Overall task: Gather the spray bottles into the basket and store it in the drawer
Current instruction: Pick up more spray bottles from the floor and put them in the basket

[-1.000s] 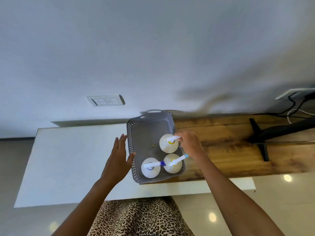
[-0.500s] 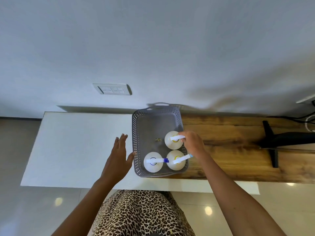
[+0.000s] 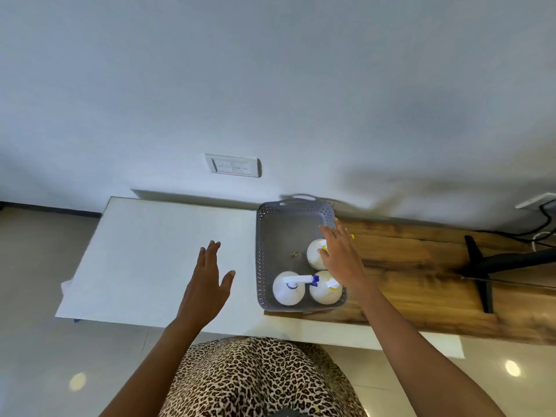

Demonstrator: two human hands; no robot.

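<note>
Pale wall fills most of the view, with a white switch plate just above a white worktop. A wooden slab lies on the right part of the worktop and carries a black monitor stand.

A grey perforated basket sits where the white surface meets the wood. Its long axis runs away from the person toward the wall, and a loop handle shows at the far end. Three white spray bottles stand upright inside, crowded toward the near right: one with a blue nozzle, one just beside it, and one behind them. The far half of the basket holds only a small speck of debris.

The right hand is over the basket's right wall, fingers straight and spread, gripping nothing. It hides part of the rear bottle's spray head, and I cannot tell whether it touches it. The left hand hovers flat and open over the white worktop, well apart from the basket's left wall.

No loose bottle is in view, so gathering looks done and lifting the basket seems next. The basket lies between the hands with its long sides facing them, and the right hand is much the nearer. No drawer is visible.
</note>
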